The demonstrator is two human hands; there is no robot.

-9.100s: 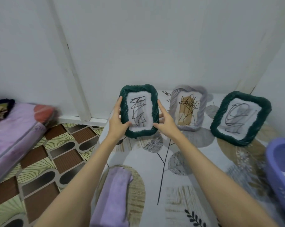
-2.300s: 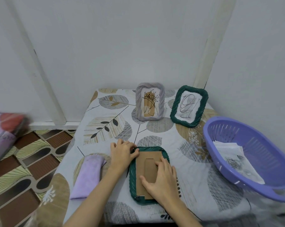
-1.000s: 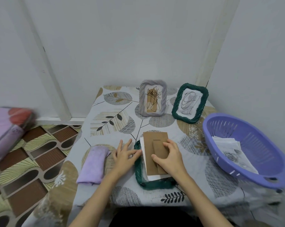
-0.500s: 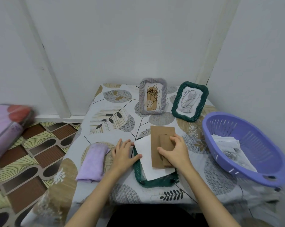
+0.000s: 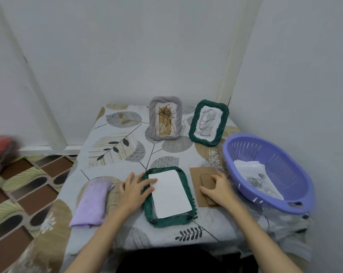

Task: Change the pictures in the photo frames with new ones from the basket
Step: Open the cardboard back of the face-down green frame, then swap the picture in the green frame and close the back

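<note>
Green frame [image 5: 167,218] lies face-down, front-centre on table [image 5: 115,152], old picture [image 5: 169,194] sitting white-side-up in it, long axis running away from the person. Left hand [image 5: 134,189], fingers flat, touches the picture's near-left corner, so it's nearer. Right hand [image 5: 219,187] curls on the backing board [image 5: 201,189] just right of frame; basket [image 5: 296,203] further right.

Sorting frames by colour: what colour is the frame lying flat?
Dark green frame, seen in the head view.

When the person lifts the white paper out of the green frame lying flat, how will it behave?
The white paper looks thin, so it is probably light and floppy and may bend when lifted. It lies loose in the face-down green frame, so it should come out easily. The left hand touches its edge.
</note>
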